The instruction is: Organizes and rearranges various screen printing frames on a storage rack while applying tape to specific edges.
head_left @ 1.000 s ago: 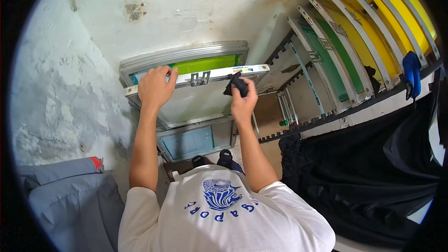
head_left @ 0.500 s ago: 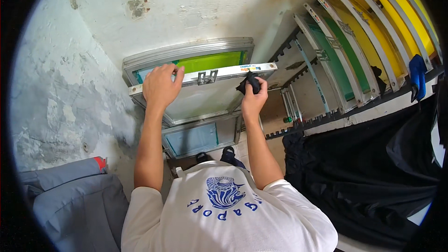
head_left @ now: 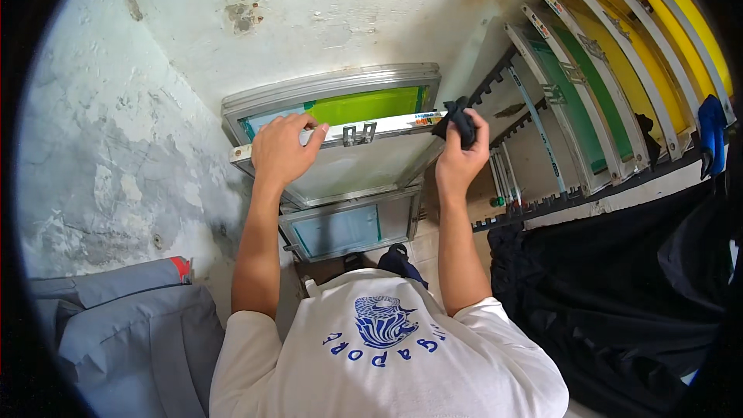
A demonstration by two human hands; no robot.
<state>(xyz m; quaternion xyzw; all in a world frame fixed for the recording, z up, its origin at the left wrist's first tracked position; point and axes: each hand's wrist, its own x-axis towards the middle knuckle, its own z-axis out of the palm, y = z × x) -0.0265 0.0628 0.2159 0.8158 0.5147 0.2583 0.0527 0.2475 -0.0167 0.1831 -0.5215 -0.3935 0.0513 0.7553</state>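
Upright in front of me stands a silver screen-printing frame (head_left: 348,174) with pale mesh and a white top bar that carries a small metal bracket (head_left: 359,134). My left hand (head_left: 285,151) is closed over the left part of that bar, its fingers curled across the far side and the thumb along the top. In my right hand (head_left: 462,158) is a bunched black cloth (head_left: 459,124), gripped between thumb and fingers at the bar's right end. The cloth covers that corner of the bar.
Behind it, a frame with lime-green mesh (head_left: 368,108) leans at the wall; a light-blue one (head_left: 337,231) stands lower, near my feet. To the right, a notched rack (head_left: 557,195) holds several green and yellow frames. Grey fabric (head_left: 139,348) lies left, black fabric (head_left: 604,271) right.
My right hand has moved the black cloth rightward along the top bar to its right end. My left hand stays on the bar. The whole view has shifted slightly.
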